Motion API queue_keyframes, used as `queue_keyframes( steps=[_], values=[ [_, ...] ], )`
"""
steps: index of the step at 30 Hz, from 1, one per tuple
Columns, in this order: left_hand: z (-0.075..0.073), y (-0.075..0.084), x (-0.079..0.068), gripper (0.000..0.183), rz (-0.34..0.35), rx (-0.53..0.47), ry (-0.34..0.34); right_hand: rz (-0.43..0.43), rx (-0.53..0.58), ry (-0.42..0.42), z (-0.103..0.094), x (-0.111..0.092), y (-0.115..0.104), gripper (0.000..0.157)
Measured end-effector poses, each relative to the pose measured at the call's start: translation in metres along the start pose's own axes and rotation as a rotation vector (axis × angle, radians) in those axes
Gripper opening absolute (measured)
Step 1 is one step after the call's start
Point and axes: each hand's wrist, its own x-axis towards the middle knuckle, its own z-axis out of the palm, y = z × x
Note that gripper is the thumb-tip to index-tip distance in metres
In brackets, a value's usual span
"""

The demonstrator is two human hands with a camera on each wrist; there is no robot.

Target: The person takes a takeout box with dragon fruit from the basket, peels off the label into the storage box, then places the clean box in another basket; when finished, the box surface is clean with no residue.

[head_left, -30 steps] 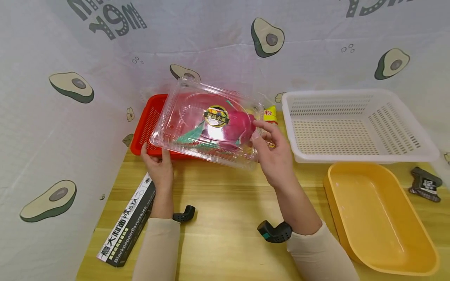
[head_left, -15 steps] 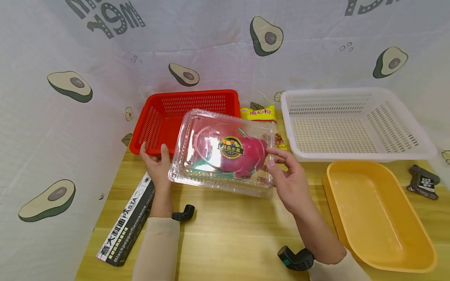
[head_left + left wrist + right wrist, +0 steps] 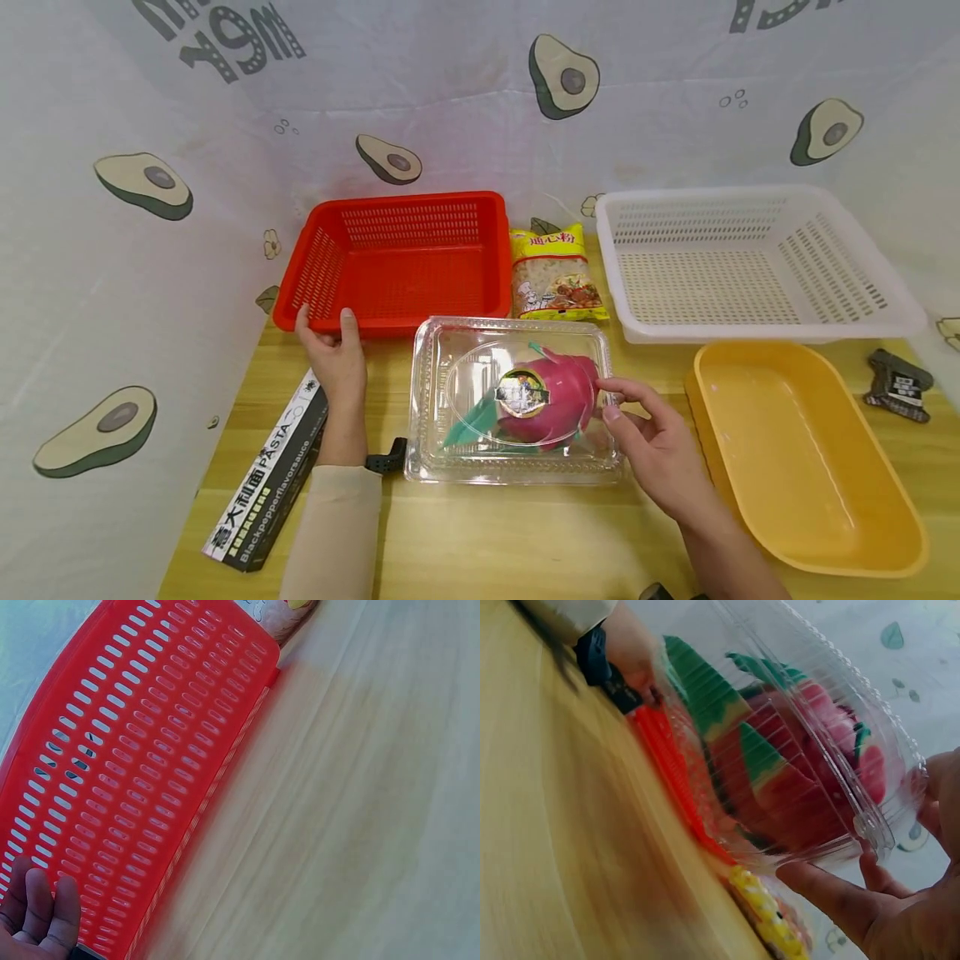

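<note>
A clear plastic fruit box (image 3: 465, 462) with a round label hangs over the middle of the table. Inside lies a pink dragon fruit (image 3: 558, 408) with green leaf tips, also seen through the box wall in the right wrist view. My right hand (image 3: 660, 446) pinches the box by its right edge, thumb and fingers on either side. At the front left corner of the red basket (image 3: 495, 250), my left hand (image 3: 337, 371) rests near the rim with loosely bent fingers. The left wrist view has those fingers (image 3: 39, 904) against the basket's slotted outer wall.
A yellow pasta bag (image 3: 558, 275) stands right of the red basket. Farther right are a white basket (image 3: 622, 275) and a yellow tub (image 3: 795, 467). A dark small packet (image 3: 897, 385) lies at far right, and a long pasta box (image 3: 266, 475) at left.
My right hand has brought the fruit box down and toward me from above the red basket, levelling it and uncovering the basket and pasta bag. My left hand has stayed put.
</note>
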Motion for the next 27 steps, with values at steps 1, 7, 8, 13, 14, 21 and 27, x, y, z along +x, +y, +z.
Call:
queue_keyframes(
  steps=[1,7,8,13,14,21,27],
  values=[
    [0.000,0.000,0.000,0.071,-0.001,0.005,-0.002,-0.009,0.001,-0.010,-0.003,-0.002,0.001,0.036],
    [-0.001,0.002,0.000,0.071,-0.004,0.011,-0.007,-0.001,-0.130,-0.032,-0.017,-0.011,0.003,0.035],
    [-0.001,0.002,0.000,0.071,-0.006,0.009,-0.008,0.010,-0.154,-0.031,-0.019,-0.013,0.004,0.035],
    [0.000,0.003,0.000,0.070,-0.010,0.009,-0.011,0.061,-0.222,-0.012,-0.025,-0.018,0.009,0.036],
    [0.000,0.003,0.000,0.071,-0.012,0.009,-0.012,0.071,-0.230,-0.010,-0.026,-0.018,0.010,0.036],
    [0.000,0.003,-0.001,0.071,-0.019,0.018,-0.007,0.127,-0.282,-0.009,-0.031,-0.020,0.015,0.034],
    [0.000,0.001,0.000,0.072,-0.012,0.004,-0.012,0.168,-0.295,-0.026,-0.033,-0.018,0.019,0.033]
  ],
)
